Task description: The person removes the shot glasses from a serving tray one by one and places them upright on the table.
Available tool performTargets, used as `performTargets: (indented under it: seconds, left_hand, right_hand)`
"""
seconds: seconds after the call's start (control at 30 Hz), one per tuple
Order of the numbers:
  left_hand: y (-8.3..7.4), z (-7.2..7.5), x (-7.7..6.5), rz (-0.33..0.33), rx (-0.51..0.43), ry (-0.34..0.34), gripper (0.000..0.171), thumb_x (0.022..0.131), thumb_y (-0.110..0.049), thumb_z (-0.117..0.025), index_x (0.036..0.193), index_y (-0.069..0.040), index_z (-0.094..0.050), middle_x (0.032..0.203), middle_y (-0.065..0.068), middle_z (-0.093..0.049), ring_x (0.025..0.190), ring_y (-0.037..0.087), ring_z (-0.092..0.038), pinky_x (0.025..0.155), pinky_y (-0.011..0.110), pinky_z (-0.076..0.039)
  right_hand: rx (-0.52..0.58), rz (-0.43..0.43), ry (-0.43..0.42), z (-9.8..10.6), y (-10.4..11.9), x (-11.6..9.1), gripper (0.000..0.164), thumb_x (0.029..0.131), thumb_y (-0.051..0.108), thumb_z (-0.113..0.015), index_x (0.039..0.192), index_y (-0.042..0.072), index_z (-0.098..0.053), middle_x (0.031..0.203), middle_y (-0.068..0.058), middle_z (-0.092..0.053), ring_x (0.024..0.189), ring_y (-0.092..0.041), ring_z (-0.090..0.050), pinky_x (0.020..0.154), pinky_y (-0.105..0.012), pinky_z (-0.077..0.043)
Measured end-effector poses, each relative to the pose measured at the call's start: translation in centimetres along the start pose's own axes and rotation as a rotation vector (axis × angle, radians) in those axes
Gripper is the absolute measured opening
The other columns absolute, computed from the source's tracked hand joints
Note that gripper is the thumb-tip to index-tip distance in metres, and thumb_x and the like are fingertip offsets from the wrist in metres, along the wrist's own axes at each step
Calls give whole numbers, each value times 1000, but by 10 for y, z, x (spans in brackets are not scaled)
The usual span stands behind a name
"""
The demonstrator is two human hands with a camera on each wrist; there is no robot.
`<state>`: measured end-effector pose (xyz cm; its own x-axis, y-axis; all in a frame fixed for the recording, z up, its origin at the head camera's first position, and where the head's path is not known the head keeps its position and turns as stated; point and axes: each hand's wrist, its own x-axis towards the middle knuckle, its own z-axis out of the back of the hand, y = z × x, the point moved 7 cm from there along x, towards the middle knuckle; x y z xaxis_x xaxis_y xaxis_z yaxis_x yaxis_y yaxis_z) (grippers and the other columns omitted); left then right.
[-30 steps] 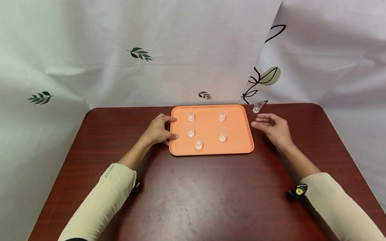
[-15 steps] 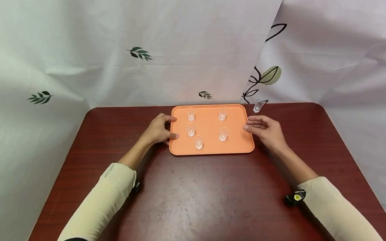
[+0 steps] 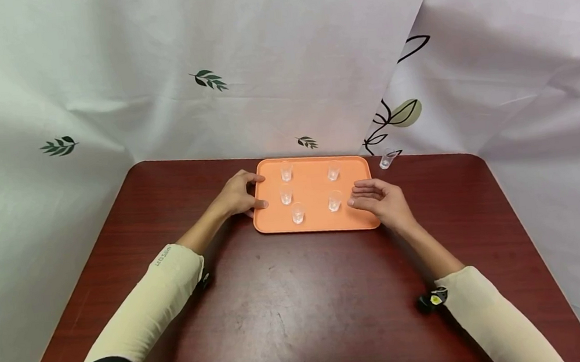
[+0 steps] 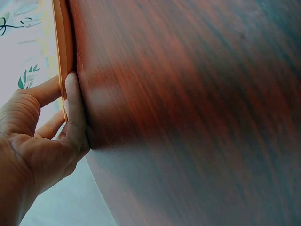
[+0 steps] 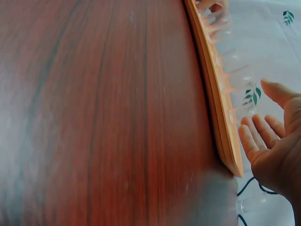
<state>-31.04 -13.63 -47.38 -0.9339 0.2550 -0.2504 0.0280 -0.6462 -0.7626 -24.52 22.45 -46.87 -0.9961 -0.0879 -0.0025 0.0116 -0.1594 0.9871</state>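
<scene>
An orange tray (image 3: 315, 225) lies near the back of the table with several small clear cups on it. My left hand (image 3: 239, 195) grips its left rim, thumb over the edge and other fingers beneath; in the left wrist view that hand (image 4: 47, 127) pinches the tray's edge (image 4: 65, 42). My right hand (image 3: 382, 202) hovers over the tray's right part, fingers relaxed and holding nothing. Its thumb and fingertips are close to the front right cup (image 3: 334, 202). Behind that stands another cup (image 3: 333, 171). In the right wrist view the right hand (image 5: 275, 132) has its fingers spread beside the cups.
One more clear cup (image 3: 386, 160) stands on the table behind the tray's right corner. Three cups line the tray's left side, the nearest cup (image 3: 298, 213) by its front rim. White cloth (image 3: 257, 61) with leaf prints hangs right behind the dark red table (image 3: 302, 308).
My right hand has moved left from beside the single cup, across the tray's right rim, to near the front right cup. My left hand keeps its hold on the tray.
</scene>
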Motion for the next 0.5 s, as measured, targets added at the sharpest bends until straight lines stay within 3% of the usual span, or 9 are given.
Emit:
performTargets:
  seconds: [0.2,0.5]
  left_hand:
    - [0,-1,0,2,-4,1,75,91,-2,-93,159,-3,-61,152,22,-49,96,34,-70,60,37,-72]
    - [0,-1,-1,-2,0,-3,76,91,-2,-93,159,-2,-61,153,22,-49,89,32,-70,59,37,-72]
  right_hand:
    - [27,-9,39,-17,-1,2,58,93,-6,-88,145,-17,-64,140,-41,-69,106,-5,-80,97,-19,-68]
    - [10,12,67,-35,-3,5,53,91,-11,-87,141,-15,-68,134,-39,-71,100,0,-78,93,-17,-69]
